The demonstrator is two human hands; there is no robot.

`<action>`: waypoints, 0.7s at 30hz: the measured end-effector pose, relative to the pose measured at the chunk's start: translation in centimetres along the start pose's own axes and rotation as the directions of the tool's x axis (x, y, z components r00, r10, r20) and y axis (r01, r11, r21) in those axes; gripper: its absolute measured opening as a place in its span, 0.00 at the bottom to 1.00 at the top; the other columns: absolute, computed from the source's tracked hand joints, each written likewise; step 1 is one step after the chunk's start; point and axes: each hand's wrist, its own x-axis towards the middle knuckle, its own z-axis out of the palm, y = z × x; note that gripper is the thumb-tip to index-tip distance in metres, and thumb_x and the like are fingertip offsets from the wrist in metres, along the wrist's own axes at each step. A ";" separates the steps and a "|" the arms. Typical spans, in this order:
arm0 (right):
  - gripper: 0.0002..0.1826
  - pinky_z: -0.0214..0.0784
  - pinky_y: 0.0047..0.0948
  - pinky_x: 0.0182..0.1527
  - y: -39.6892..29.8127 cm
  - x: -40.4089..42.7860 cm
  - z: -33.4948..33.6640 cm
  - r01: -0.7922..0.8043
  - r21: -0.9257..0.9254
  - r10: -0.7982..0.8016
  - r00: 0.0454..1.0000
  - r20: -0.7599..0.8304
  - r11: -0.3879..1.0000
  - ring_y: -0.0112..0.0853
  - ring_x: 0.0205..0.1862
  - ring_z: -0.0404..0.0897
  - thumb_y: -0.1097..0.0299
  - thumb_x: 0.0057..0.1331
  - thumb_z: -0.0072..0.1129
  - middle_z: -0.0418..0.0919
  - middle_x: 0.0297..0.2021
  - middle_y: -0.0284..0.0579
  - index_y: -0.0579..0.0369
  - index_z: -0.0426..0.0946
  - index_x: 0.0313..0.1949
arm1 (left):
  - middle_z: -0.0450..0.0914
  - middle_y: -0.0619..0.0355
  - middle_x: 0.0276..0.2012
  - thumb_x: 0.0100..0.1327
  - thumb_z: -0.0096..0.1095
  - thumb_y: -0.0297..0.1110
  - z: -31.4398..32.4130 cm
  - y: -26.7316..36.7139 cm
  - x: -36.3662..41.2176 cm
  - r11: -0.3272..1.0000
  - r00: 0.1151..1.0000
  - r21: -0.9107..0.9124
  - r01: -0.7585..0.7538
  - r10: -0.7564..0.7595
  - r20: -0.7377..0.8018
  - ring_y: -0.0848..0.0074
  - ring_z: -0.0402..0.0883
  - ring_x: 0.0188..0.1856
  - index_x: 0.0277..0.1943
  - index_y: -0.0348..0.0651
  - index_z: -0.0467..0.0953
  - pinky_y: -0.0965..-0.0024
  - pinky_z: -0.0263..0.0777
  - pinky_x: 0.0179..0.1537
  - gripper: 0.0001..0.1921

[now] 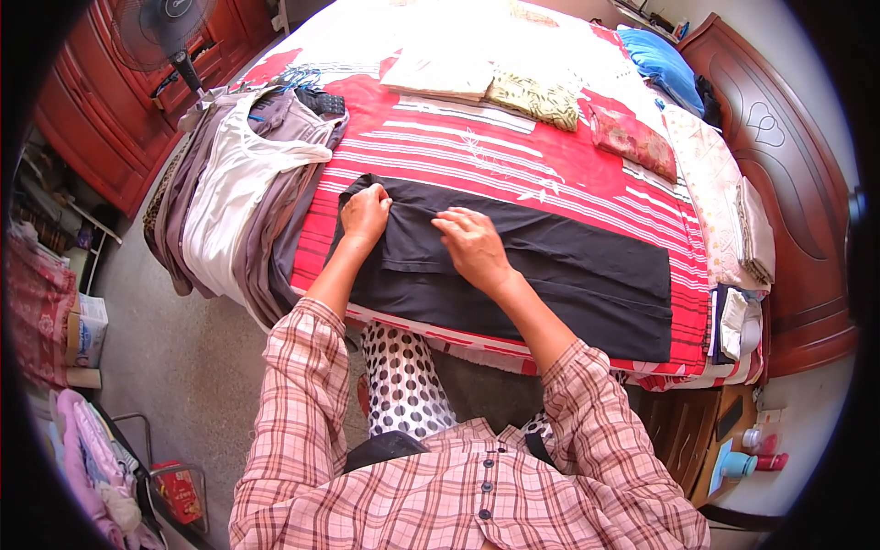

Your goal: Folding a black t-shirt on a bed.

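Observation:
A long black garment (577,268), shaped like trousers, lies spread sideways along the near edge of the bed. My left hand (366,213) pinches its cloth at the upper left end, where the fabric is bunched. Over the garment's middle-left part, my right hand (471,244) rests or hovers palm down with its fingers extended; whether it touches the cloth is hard to see. No cloth is visibly gripped in it. Light creases run along the garment toward its straight right end.
The bed has a red and white patterned bedspread (440,148). Left lies a pile of clothes with a white tank top (237,185). Beyond are a folded white cloth (440,75), a yellow-green one (533,102) and a reddish one (634,141). A fan (165,34) stands far left; a bedside cabinet (680,433), right.

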 end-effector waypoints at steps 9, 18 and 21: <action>0.35 0.33 0.59 0.80 0.6 -0.6 3.9 0.003 -0.207 0.078 0.920 0.384 0.978 0.40 0.83 0.47 0.45 0.78 0.44 0.53 0.81 0.40 0.46 0.57 0.79 | 0.83 0.53 0.40 0.63 0.72 0.40 0.9 -1.3 -0.3 0.980 0.951 0.133 -0.150 0.179 -0.251 0.57 0.82 0.48 0.41 0.47 0.81 0.54 0.75 0.49 0.10; 0.35 0.32 0.57 0.80 0.6 -0.8 3.9 -0.008 -0.258 0.113 0.913 0.392 0.966 0.40 0.83 0.48 0.47 0.78 0.45 0.55 0.80 0.43 0.49 0.57 0.78 | 0.72 0.45 0.70 0.77 0.51 0.42 5.0 4.7 -2.6 0.814 0.823 -0.142 -0.563 0.569 0.002 0.54 0.66 0.74 0.69 0.39 0.71 0.51 0.58 0.74 0.24; 0.35 0.33 0.56 0.80 0.5 -0.9 4.1 -0.037 -0.262 0.150 0.891 0.428 0.964 0.40 0.82 0.48 0.47 0.78 0.46 0.55 0.80 0.44 0.49 0.58 0.78 | 0.59 0.45 0.79 0.79 0.41 0.57 5.9 2.9 -2.0 0.895 0.884 -0.027 -0.444 0.443 0.147 0.58 0.52 0.82 0.77 0.42 0.61 0.52 0.42 0.80 0.34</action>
